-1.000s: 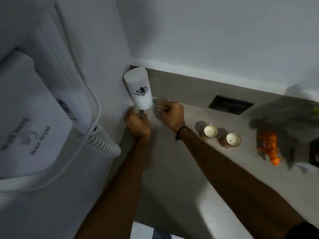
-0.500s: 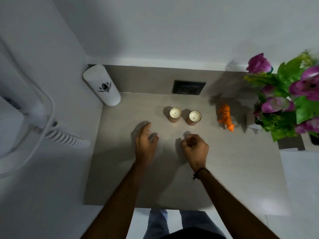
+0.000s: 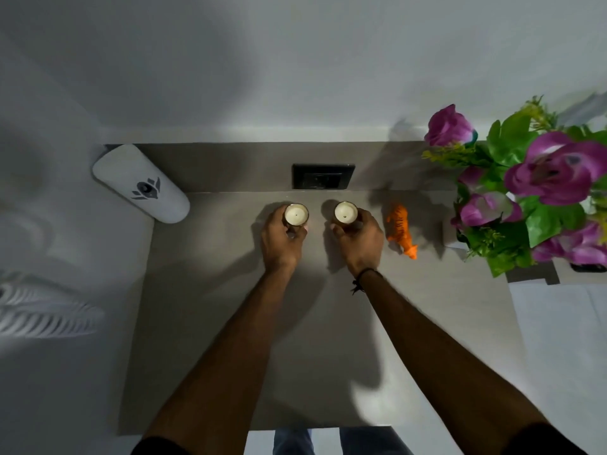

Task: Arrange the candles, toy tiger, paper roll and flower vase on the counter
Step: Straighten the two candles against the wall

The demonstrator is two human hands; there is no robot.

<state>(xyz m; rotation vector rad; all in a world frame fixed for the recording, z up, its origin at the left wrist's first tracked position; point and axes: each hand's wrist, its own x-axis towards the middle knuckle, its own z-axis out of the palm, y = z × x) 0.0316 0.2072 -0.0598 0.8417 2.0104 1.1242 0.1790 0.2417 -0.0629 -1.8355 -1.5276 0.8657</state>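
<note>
Two small candles in glass holders stand side by side near the back of the grey counter. My left hand is closed around the left candle. My right hand grips the right candle. An orange toy tiger lies just right of my right hand. The white paper roll with a dark logo stands in the back left corner against the wall. The flower vase with purple roses stands at the right edge; its body is mostly hidden by leaves.
A black wall socket sits on the backsplash behind the candles. A coiled white hair-dryer cord hangs on the left wall. The counter's front edge lies near the bottom of the view, with my legs below it.
Both hands have left the paper roll in the corner, moved back over the counter, then reached forward and closed on the two candles. My view has swung right, so the flowers show.
</note>
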